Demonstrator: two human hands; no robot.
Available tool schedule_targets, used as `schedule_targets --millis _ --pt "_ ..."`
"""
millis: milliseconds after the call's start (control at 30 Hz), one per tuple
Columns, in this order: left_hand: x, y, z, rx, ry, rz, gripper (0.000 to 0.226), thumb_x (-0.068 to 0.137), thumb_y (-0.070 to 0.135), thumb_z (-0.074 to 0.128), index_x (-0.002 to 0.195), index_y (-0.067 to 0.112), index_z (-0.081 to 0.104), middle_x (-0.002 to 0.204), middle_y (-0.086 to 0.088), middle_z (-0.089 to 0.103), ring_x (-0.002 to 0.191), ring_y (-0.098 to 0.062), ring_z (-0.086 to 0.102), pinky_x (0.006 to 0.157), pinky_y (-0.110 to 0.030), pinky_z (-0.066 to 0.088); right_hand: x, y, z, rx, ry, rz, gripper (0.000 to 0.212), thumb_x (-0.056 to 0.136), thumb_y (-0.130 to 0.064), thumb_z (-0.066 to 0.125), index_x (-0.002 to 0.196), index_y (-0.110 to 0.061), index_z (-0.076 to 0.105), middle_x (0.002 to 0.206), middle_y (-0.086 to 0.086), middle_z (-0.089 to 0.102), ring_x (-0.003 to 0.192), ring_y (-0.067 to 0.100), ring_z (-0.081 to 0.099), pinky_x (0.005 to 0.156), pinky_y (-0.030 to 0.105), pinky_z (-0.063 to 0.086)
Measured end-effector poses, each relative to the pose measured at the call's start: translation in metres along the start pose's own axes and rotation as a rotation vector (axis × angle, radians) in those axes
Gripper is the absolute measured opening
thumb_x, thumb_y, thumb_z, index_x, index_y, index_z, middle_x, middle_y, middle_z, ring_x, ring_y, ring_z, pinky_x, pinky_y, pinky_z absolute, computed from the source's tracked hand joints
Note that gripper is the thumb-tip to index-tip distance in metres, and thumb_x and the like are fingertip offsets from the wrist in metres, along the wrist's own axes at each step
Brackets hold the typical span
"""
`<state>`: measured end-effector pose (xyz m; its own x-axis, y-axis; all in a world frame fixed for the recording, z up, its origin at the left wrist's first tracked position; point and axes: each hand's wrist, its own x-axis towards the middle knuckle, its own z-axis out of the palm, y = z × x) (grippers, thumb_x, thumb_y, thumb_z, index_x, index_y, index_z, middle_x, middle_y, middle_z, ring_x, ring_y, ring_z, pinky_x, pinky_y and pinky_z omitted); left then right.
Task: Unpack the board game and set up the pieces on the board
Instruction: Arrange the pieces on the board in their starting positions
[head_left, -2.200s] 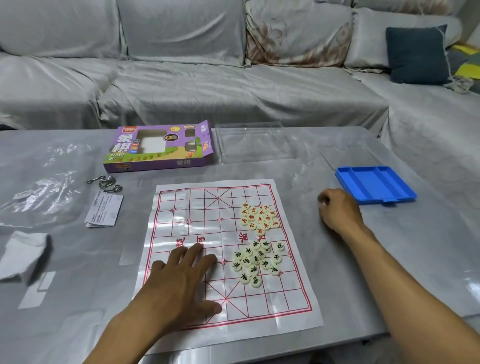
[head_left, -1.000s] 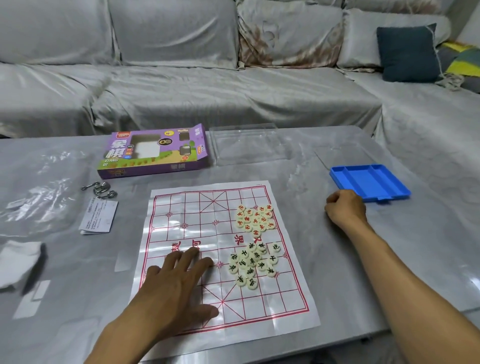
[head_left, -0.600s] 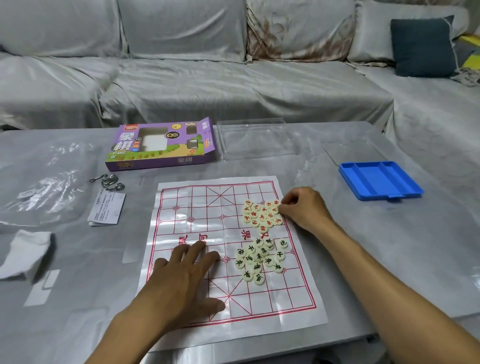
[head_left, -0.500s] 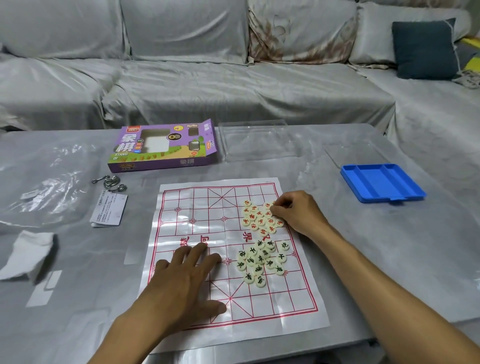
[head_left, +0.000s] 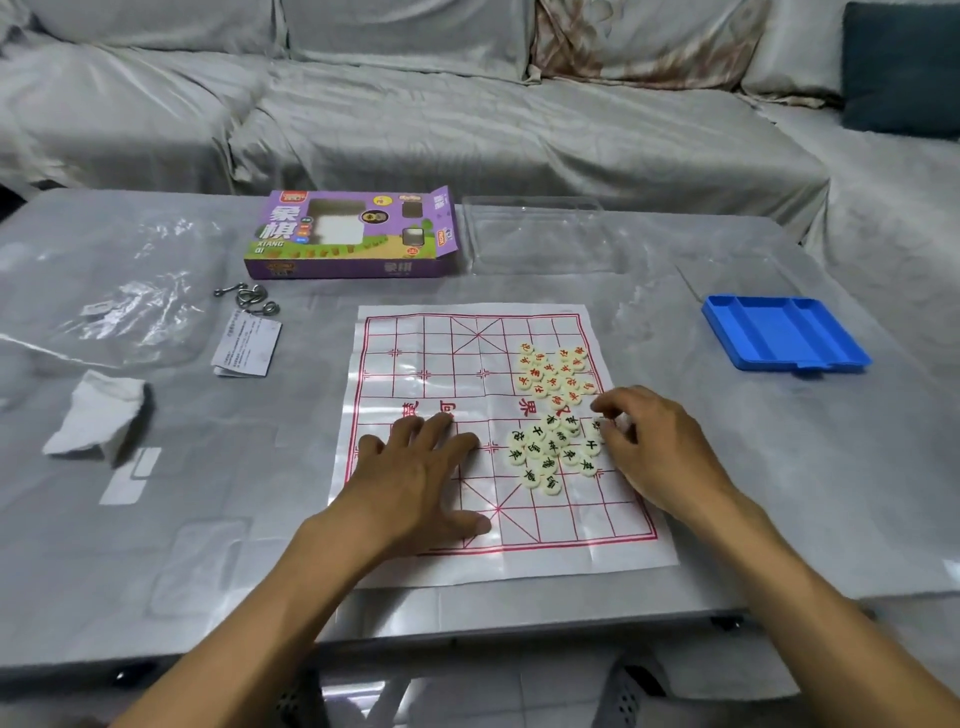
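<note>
1. The game sheet (head_left: 415, 343) is lying flat on the tabletop (head_left: 753, 467), and every piece is sitting on its right half in two loose heaps — the red-lettered pieces (head_left: 553, 374) farther from the person, the black-lettered pieces (head_left: 550, 449) nearer.

2. The right hand (head_left: 654, 447) is resting at the right edge of the black heap, so the pieces are lying just to its left and touching its fingertips; it is plainly the nearer hand for picking. Its grip is looking narrow, the fingers curling in around one piece (head_left: 597, 426) at the heap's upper right corner, though I cannot tell for sure that the piece is pinched and not only touched.

3. The left hand (head_left: 415, 473) is pressing flat on the sheet to the left of the black heap, fingers spread and holding nothing — seemingly pinning the sheet down.

4. The pieces are round discs with no long axis, so the approach angle should hardly matter; the grid's empty points are lying mostly to the left.

5. The right hand is hiding the sheet's right edge and perhaps a piece or two. The letters are too small to read. The purple box (head_left: 353, 239), the clear lid (head_left: 540, 239) and the blue tray (head_left: 779, 332) are standing well apart.
</note>
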<state>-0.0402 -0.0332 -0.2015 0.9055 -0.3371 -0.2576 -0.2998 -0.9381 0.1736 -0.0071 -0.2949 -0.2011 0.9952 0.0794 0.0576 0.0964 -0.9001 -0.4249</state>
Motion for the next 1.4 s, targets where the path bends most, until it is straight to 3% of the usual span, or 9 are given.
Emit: schedule_targets --millis 100,367,500,667,767,1000,1233,1400 --pt "0.002 0.000 -0.001 -0.002 -0.005 -0.001 0.083 0.078 0.074 0.053 0.146 0.040 0.021 0.158 0.007 0.010 0.144 -0.024 0.010 0.111 -0.048 0.022 -0.001 0.009 0.006 -0.066 -0.054 -0.070 0.033 0.099 -0.020 0.049 0.131 -0.025 0.056 0.133 -0.008 0.055 0.114 0.014 0.055 0.091 0.027 0.047" --pt "0.009 -0.019 -0.014 -0.164 -0.043 0.040 0.085 0.072 0.072 0.064 0.144 0.043 0.027 0.158 0.010 0.012 0.142 -0.018 0.018 0.112 -0.043 0.031 0.012 0.005 0.009 -0.066 -0.080 -0.111 0.022 0.096 -0.017 0.054 0.115 -0.019 0.066 0.121 -0.004 0.059 0.107 0.016 0.058 0.084 0.021 0.044" --pt "0.010 -0.021 -0.010 -0.055 -0.037 0.056 0.080 0.073 0.067 0.067 0.141 0.041 0.032 0.155 0.010 0.020 0.138 -0.018 0.021 0.108 -0.039 0.035 0.013 0.001 0.011 -0.033 -0.079 -0.119 0.021 0.094 -0.018 0.056 0.113 -0.019 0.066 0.116 -0.004 0.060 0.101 0.015 0.059 0.081 0.020 0.043" --pt "0.013 -0.018 -0.009 -0.029 -0.029 0.055 0.081 0.072 0.067 0.067 0.140 0.041 0.032 0.153 0.010 0.022 0.136 -0.018 0.023 0.106 -0.039 0.038 0.003 -0.013 0.022 0.047 -0.078 -0.182 0.020 0.094 -0.021 0.060 0.113 -0.019 0.065 0.110 -0.005 0.060 0.095 0.013 0.059 0.082 0.028 0.049" --pt "0.013 -0.017 -0.009 -0.032 -0.029 0.052 0.080 0.073 0.067 0.067 0.140 0.040 0.033 0.154 0.009 0.021 0.137 -0.020 0.023 0.106 -0.040 0.038 -0.001 -0.024 0.028 0.087 -0.111 -0.214 0.020 0.094 -0.020 0.060 0.113 -0.018 0.065 0.109 -0.005 0.060 0.096 0.012 0.057 0.082 0.024 0.047" --pt "0.010 -0.017 -0.009 -0.001 -0.038 0.022 0.079 0.074 0.069 0.063 0.142 0.044 0.029 0.157 0.010 0.016 0.142 -0.019 0.017 0.108 -0.041 0.031 -0.002 -0.004 0.003 -0.025 -0.164 -0.041 0.018 0.090 -0.025 0.063 0.108 -0.023 0.066 0.108 -0.008 0.061 0.094 0.008 0.056 0.080 0.019 0.043" --pt "0.011 -0.019 -0.009 -0.030 -0.056 -0.020 0.084 0.071 0.070 0.066 0.142 0.048 0.028 0.157 0.008 0.015 0.143 -0.022 0.017 0.108 -0.043 0.031 -0.021 -0.018 0.013 0.045 -0.189 -0.142 0.019 0.092 -0.025 0.062 0.111 -0.024 0.064 0.106 -0.010 0.058 0.088 0.005 0.054 0.078 0.014 0.043" --pt "0.011 -0.020 -0.007 -0.022 -0.060 -0.021 0.085 0.071 0.072 0.064 0.143 0.047 0.026 0.158 0.008 0.013 0.144 -0.022 0.016 0.109 -0.044 0.031 -0.009 -0.005 -0.008 0.072 -0.127 -0.042 0.026 0.088 -0.027 0.069 0.114 -0.022 0.067 0.108 -0.011 0.061 0.090 0.004 0.056 0.077 0.011 0.041"
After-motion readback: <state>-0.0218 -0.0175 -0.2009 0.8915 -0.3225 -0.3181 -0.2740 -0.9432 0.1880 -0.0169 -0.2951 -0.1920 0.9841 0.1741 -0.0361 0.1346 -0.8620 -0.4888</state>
